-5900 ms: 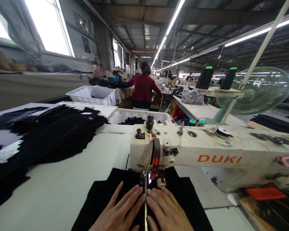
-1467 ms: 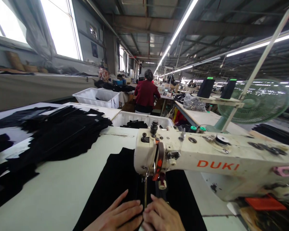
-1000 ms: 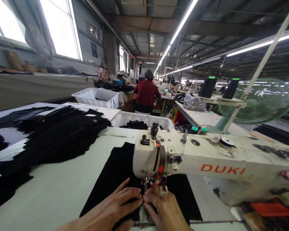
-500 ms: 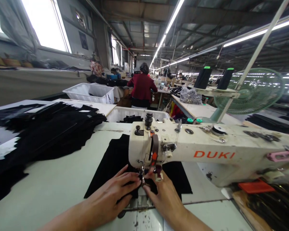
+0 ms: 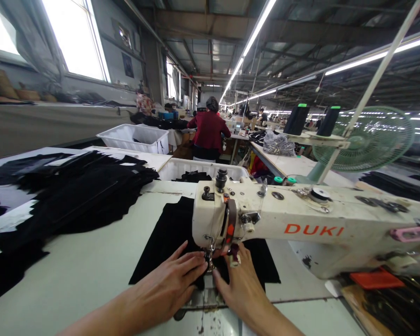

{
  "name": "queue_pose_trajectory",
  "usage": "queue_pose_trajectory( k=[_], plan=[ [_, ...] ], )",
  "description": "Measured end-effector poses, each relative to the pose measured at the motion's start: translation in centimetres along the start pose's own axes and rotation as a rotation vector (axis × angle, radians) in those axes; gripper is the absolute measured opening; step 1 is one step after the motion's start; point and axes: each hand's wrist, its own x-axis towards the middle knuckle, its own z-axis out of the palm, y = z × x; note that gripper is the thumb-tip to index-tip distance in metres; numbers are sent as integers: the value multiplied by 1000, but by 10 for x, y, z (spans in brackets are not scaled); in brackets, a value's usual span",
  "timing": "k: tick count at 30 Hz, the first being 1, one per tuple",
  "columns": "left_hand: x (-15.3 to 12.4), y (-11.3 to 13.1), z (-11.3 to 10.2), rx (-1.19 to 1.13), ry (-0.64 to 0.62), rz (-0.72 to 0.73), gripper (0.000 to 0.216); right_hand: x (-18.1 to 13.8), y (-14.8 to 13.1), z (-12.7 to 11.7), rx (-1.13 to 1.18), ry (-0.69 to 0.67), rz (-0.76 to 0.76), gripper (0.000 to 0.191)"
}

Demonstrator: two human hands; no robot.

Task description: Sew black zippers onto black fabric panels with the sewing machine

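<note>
A piece of black fabric (image 5: 168,233) lies on the white table (image 5: 91,266) under the head of a cream DUKI sewing machine (image 5: 294,228). My left hand (image 5: 171,284) rests flat on the fabric's near edge, fingers stretched toward the needle and presser foot (image 5: 208,261). Just right of the needle, my right hand (image 5: 241,284) presses the fabric down, its fingertips partly hidden under the machine head.
A heap of black cut pieces (image 5: 66,196) covers the table's left side. A white bin (image 5: 199,169) with dark cloth stands behind the machine. A green fan (image 5: 367,140) and thread cones (image 5: 297,119) stand at right. A person in a red top (image 5: 209,133) sits ahead.
The fabric has travelled away from me under the needle, so its near edge now lies at the presser foot. Both hands followed it forward and my forearms have come into view.
</note>
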Motion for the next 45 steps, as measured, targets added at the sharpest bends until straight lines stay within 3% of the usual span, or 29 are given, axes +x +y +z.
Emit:
queue_pose_trajectory(
  k=[9, 12, 15, 18, 21, 25, 29, 33, 37, 45],
  plan=[
    [0, 0, -1, -43, 22, 0, 56, 23, -3, 16, -166, -2, 74, 11],
    [1, 1, -3, -39, 1, -4, 53, 32, 5, 24, -185, -26, 75, 12],
    [1, 3, -5, -48, 11, -9, 54, 29, 9, 9, -185, -82, 18, 7],
    [0, 3, -6, -66, 15, -10, 56, 17, 6, -22, -183, -123, -51, 25],
    [0, 3, -4, -70, 32, -8, 58, 7, -1, -41, -181, -135, -212, 29],
    [-2, 0, 0, -73, 58, -14, 64, 4, -4, -27, -122, -110, -352, 26],
    [-6, -3, 5, -124, 74, -78, 58, 4, 1, -11, -106, -132, -354, 19],
    [-5, -6, 2, -304, 96, -204, 37, 5, 3, -9, -88, -161, -355, 14],
    [-1, -8, -4, -402, 123, -243, 34, 9, 2, -8, -75, -160, -334, 10],
    [-11, -9, 5, -262, 60, -199, 42, 13, 1, -1, -59, -103, -232, 13]
  ],
)
